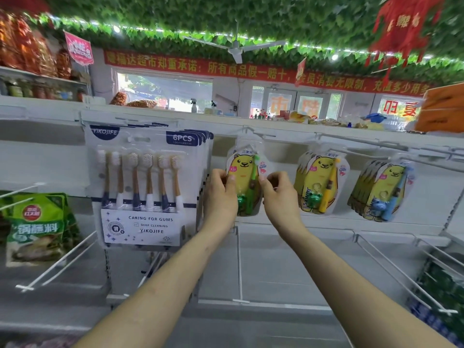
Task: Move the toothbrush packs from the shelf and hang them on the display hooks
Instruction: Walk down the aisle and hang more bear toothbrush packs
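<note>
Fingers (231, 180) of the left hand (221, 194) and the right hand (278, 197) are curled in a pinch on the two side edges of one toothbrush pack (244, 172). It is a yellow cartoon-bear card with a green child's brush. The hands hold it upright and facing out, probably to line its top hole up with the white display hook (251, 133) just above. Whether the hole is already on the hook cannot be made out. The pack sits just right of a hanging stack of six-brush packs (143, 187) printed "YIKOJIFE", "6PCS", "CARING FOR GUMS" and "DEEP CLEANING". Further right of that stack hang yellow-brush packs (319, 182), then blue-brush packs (381, 189), seemingly one colour per hook. "BABY" shows on the bear cards. Left of the stack hangs a green pouch (37, 227) with Chinese writing.
</note>
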### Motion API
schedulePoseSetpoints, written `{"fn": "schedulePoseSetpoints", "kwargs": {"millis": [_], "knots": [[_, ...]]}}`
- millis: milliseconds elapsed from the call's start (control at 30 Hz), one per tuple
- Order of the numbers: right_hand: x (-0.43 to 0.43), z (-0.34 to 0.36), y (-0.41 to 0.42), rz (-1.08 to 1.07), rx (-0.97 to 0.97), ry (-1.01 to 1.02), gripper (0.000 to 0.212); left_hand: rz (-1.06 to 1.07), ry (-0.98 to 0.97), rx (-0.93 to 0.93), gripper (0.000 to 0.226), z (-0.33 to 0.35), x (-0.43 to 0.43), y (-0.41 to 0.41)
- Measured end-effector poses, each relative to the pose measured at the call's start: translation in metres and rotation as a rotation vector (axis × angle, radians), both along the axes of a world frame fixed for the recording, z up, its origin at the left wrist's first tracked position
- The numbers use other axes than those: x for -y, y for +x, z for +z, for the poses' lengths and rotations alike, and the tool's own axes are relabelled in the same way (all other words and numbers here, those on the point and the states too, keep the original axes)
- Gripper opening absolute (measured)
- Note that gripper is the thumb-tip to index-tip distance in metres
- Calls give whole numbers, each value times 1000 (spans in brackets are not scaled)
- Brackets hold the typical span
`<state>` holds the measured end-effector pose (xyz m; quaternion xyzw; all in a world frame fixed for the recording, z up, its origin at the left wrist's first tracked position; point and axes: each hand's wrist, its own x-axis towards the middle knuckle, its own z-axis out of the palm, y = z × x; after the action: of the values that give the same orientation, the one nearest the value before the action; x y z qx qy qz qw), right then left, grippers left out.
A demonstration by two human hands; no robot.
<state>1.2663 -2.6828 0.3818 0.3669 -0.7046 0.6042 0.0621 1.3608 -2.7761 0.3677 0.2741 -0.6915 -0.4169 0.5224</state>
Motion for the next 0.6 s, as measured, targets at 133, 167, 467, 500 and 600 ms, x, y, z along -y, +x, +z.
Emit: {"fn": "schedulePoseSetpoints", "kwargs": {"millis": [133, 167, 467, 500, 600], "knots": [[10, 2, -3, -25, 10, 14, 25, 31, 43, 25, 16, 6, 4, -5], [12, 3, -4, -37, 5, 20, 25, 32, 57, 35, 17, 7, 5, -6], [5, -7, -8, -99, -69, 68, 25, 15, 167, -19, 17, -5, 4, -15], [-2, -12, -7, -105, -90, 81, 23, 0, 188, -25, 19, -12, -1, -14], [-34, -30, -3, -101, -167, 139, 23, -19, 274, -13, 35, -36, -27, -7]]}}
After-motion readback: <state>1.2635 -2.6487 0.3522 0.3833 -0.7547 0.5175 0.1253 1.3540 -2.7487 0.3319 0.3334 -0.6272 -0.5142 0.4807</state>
